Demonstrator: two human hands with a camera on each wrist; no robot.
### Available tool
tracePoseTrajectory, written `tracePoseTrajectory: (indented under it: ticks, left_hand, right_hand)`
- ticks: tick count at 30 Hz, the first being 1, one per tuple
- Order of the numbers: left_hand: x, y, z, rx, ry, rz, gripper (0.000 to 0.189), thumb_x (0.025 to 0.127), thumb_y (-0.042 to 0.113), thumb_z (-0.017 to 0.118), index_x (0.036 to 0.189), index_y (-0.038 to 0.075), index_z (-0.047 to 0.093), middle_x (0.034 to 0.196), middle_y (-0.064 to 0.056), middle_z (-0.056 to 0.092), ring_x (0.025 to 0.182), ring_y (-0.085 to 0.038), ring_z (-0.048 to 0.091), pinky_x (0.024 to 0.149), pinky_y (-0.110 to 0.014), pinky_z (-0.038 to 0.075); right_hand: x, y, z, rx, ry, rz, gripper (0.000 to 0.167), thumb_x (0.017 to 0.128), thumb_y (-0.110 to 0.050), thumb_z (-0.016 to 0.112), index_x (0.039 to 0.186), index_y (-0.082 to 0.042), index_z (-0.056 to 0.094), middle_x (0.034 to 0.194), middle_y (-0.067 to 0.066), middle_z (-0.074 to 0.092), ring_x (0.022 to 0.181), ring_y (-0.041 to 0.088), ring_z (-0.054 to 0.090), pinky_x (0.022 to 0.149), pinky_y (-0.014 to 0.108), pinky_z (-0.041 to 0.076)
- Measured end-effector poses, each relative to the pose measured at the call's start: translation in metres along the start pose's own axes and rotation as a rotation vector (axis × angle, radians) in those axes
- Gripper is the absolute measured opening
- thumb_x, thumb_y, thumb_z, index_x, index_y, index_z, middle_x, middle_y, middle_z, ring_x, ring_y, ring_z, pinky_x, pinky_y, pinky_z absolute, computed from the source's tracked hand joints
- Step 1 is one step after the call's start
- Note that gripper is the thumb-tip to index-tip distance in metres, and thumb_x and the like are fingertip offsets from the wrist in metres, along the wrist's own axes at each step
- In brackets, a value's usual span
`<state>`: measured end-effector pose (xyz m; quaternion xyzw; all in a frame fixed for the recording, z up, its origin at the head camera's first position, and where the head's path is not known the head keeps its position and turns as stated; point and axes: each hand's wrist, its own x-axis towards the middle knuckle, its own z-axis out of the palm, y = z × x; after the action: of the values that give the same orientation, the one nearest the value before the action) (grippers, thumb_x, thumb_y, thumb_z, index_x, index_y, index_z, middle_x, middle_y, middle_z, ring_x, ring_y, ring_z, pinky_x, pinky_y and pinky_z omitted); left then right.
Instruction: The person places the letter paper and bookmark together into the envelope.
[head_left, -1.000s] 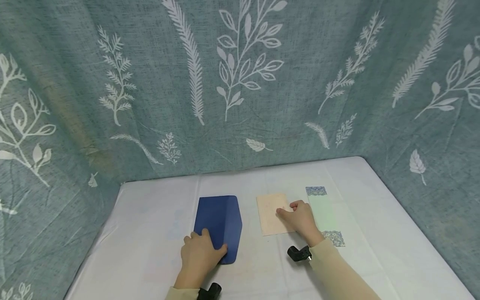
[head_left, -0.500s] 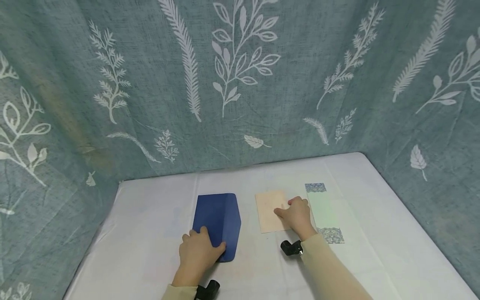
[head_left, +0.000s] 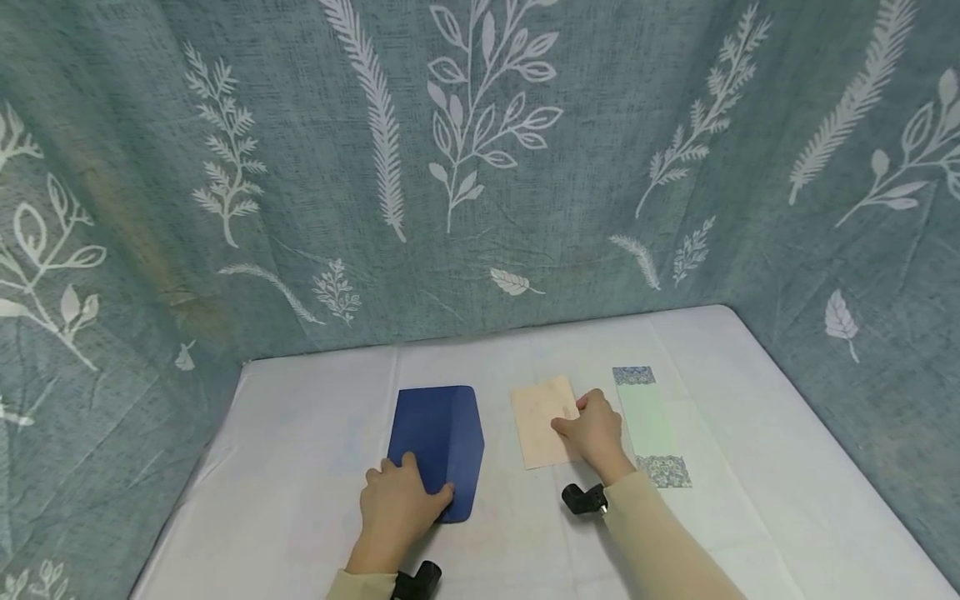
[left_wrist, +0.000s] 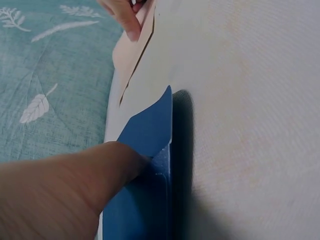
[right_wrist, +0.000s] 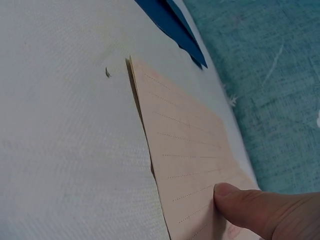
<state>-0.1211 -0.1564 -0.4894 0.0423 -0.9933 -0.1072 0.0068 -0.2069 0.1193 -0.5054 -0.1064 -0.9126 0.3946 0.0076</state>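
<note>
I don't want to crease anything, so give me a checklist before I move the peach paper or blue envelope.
1. Left hand on blue envelope: ok, holding its near end.
2. Right hand on peach paper: ok, gripping its right side.
3. Flap unfolded: ok, toward the paper.
4. Paper and envelope apart: ok, white cloth between.
5. Envelope empty: cannot tell, inside hidden.
</note>
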Motion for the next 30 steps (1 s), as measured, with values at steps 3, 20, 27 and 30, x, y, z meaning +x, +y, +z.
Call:
tracePoseTrajectory:
  ticks: [3, 20, 27, 30]
  left_hand:
    - [-0.001, 0.000, 0.002, -0.011, 0.015, -0.003, 0.081, 0.073, 0.056, 0.073, 0.118, -0.009, 0.058, 0.097, -0.032, 0.056, 0.086, -0.045, 0.054, 0.063, -0.054, 0.047]
    - [-0.004, -0.002, 0.002, 0.008, 0.003, -0.017, 0.082, 0.074, 0.056, 0.072, 0.119, -0.010, 0.057, 0.097, -0.032, 0.056, 0.088, -0.045, 0.055, 0.064, -0.053, 0.049]
    - [0.000, 0.002, 0.005, 0.007, 0.011, -0.010, 0.081, 0.076, 0.056, 0.071, 0.120, -0.011, 0.056, 0.100, -0.034, 0.055, 0.091, -0.046, 0.054, 0.065, -0.053, 0.050]
    - [0.000, 0.004, 0.006, 0.005, 0.010, -0.013, 0.082, 0.077, 0.057, 0.070, 0.121, -0.011, 0.056, 0.102, -0.034, 0.055, 0.093, -0.047, 0.054, 0.067, -0.054, 0.050]
  right_hand:
    - [0.000, 0.001, -0.001, 0.021, -0.021, 0.009, 0.047, 0.077, -0.022, 0.082, 0.103, 0.000, 0.050, 0.091, 0.017, 0.060, 0.083, 0.035, 0.057, 0.071, 0.045, 0.047]
    - [0.002, 0.013, -0.015, 0.143, -0.120, -0.036, 0.028, 0.092, -0.009, 0.059, 0.115, 0.006, 0.059, 0.088, 0.011, 0.062, 0.077, 0.022, 0.057, 0.066, 0.034, 0.047]
    - [0.010, 0.017, -0.029, 0.167, -0.162, -0.039, 0.032, 0.094, -0.009, 0.056, 0.120, 0.010, 0.056, 0.097, 0.017, 0.061, 0.085, 0.025, 0.059, 0.070, 0.034, 0.050]
    - [0.012, 0.017, -0.034, 0.173, -0.179, -0.031, 0.033, 0.095, -0.010, 0.055, 0.122, 0.010, 0.055, 0.103, 0.019, 0.061, 0.089, 0.027, 0.059, 0.073, 0.034, 0.050]
